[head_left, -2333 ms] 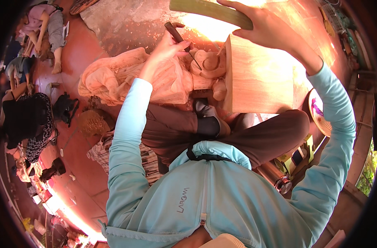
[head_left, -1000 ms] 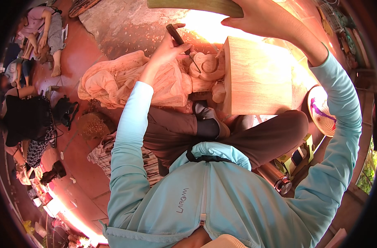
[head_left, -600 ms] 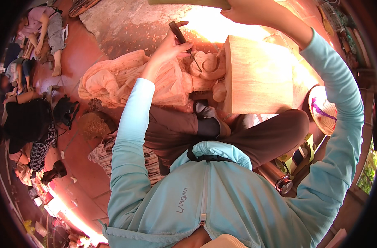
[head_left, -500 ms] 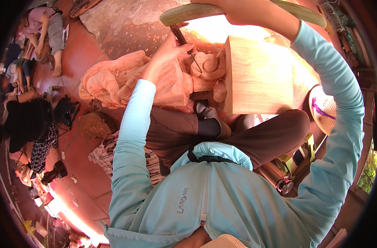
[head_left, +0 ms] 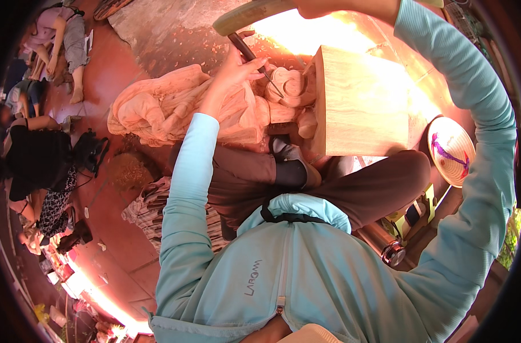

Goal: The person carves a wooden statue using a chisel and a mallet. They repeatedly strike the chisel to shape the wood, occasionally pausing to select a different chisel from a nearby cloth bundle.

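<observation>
- Lying lengthwise across the scene, beyond the crossed legs, is a pale carved wooden figure with draped folds point(head_left: 195, 108); it looks heavy, stiff and best lifted with both arms under its broad left part, its thinner carved edges probably the fragile places.
- At its right end stands a large square-edged block of pale wood point(head_left: 360, 103), close against the carving; whether the two are one piece I cannot tell. Its flat faces would give a firm hold.
- Near right, beside the knee, rests a round woven hat with a purple marking point(head_left: 448, 151).
- Far, above the carving, is a curved greenish-brown wooden club point(head_left: 252, 15). The right hand point(head_left: 320, 7) seems clenched around its middle, though the edge of view cuts the hand off; it should handle as stiff and fairly weighty, best held away from the striking end.
- Slimmest is a dark-handled chisel with a thin metal blade point(head_left: 241, 47), slanting down to the rounded curl left of the block. The left hand point(head_left: 233, 71) has its grip on the lower handle; it should be light and rigid, safest held there, clear of the tip.
</observation>
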`<state>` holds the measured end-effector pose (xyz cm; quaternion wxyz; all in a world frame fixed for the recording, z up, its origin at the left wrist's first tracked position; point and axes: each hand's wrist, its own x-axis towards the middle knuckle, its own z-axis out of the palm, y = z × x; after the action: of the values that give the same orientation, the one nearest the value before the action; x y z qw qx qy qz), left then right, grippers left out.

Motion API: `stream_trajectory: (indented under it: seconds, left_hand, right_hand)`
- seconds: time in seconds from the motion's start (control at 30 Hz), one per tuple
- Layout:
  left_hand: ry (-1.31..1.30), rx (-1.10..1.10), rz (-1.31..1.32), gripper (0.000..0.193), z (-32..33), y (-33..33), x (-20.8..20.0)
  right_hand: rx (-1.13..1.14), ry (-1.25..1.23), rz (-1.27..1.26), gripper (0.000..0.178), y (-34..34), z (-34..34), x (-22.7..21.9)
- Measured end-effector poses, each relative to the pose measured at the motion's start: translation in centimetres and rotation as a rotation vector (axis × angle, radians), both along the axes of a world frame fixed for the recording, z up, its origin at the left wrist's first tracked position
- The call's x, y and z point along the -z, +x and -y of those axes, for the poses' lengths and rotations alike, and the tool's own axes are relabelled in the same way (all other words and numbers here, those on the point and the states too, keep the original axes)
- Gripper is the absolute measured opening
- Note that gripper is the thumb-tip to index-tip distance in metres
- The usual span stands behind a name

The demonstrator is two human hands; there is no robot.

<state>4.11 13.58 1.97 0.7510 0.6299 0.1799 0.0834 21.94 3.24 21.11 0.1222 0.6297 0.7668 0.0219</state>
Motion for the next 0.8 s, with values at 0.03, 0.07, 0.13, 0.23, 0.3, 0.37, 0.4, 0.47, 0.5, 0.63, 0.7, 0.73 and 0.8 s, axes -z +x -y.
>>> stream_trajectory:
  seconds: [0.03, 0.07, 0.13, 0.23, 0.3, 0.37, 0.4, 0.47, 0.5, 0.63, 0.7, 0.73, 0.8]
  left_hand:
    - [-0.006, -0.017, 0.0, 0.07, 0.0, -0.2, 0.1]
    - [0.003, -0.017, 0.004, 0.069, 0.0, -0.4, 0.1]
    - [0.024, -0.014, 0.014, 0.069, 0.0, -0.7, 0.1]
    - [-0.004, -0.044, 0.001, 0.068, 0.7, -0.6, -0.1]
    - [0.009, -0.044, 0.011, 0.068, 0.4, -0.8, 0.3]
    - [0.007, -0.047, 0.028, 0.067, 0.3, -1.0, 0.6]
    - [-0.001, -0.048, 0.038, 0.067, 0.4, -1.1, 0.7]
    - [-0.016, -0.059, 0.04, 0.067, 0.4, -1.1, 0.9]
    - [-0.026, -0.07, 0.033, 0.066, 0.5, -0.9, 1.0]
    - [-0.064, -0.091, 0.028, 0.065, 1.1, -1.3, 0.7]
    - [-0.053, -0.148, -0.019, 0.064, 0.4, -3.0, 0.6]
    - [-0.058, -0.183, -0.048, 0.064, -0.2, -4.0, 0.7]
    - [-0.105, -0.104, 0.013, 0.064, 1.5, -1.1, 0.5]
  right_hand:
    - [0.045, -0.003, -0.022, 0.063, -0.4, -0.2, -0.3]
    - [0.092, -0.007, -0.042, 0.063, -0.9, -0.4, -0.9]
    - [0.145, -0.026, -0.056, 0.063, -1.3, -0.5, -1.1]
    - [0.119, -0.082, -0.005, 0.063, -1.6, -0.6, -1.2]
    - [0.044, -0.135, 0.073, 0.063, -1.9, -1.1, -2.4]
    - [0.11, -0.035, -0.082, 0.063, -2.0, -0.8, -2.0]
    - [0.144, 0.015, -0.159, 0.063, -2.1, -0.5, -1.6]
    - [0.14, -0.036, -0.078, 0.063, -2.2, -0.5, -1.3]
    - [0.104, -0.14, 0.082, 0.063, -2.2, -0.7, -1.3]
    - [0.016, 0.069, -0.108, 0.065, -2.4, 0.2, -2.1]
    - [0.055, 0.058, -0.2, 0.062, -3.5, -1.6, -0.4]
    - [0.016, -0.016, -0.165, 0.062, -3.8, -2.7, 0.3]
    - [0.085, -0.117, 0.009, 0.059, -3.6, -0.8, -2.4]
